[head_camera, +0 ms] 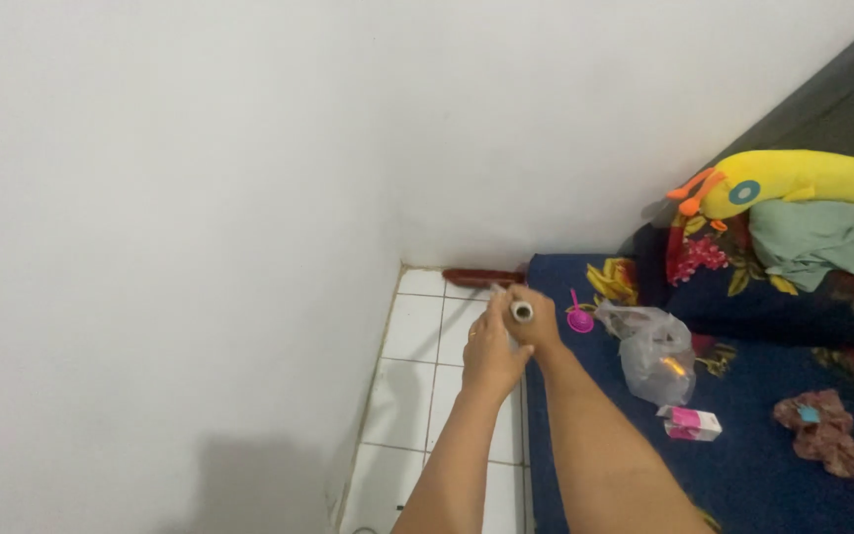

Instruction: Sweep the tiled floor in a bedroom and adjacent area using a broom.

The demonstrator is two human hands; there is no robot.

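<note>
Both my arms reach forward over the edge of a dark blue floral mattress [743,465]. My right hand [536,321] is closed around a small white tube-like thing [522,312] whose round end faces the camera. My left hand [491,351] is pressed against the right hand and touches the same thing from the left. What the small thing is cannot be made out.
White floor tiles [417,366] run beside white walls [200,198]. On the mattress lie a clear plastic bag [656,358], a small pink and white box [691,422], a pink toy spoon [579,316], a crumpled brown cloth [822,430], a yellow plush toy [793,180] and a green cloth [817,240]. A dark red object [481,277] lies in the corner.
</note>
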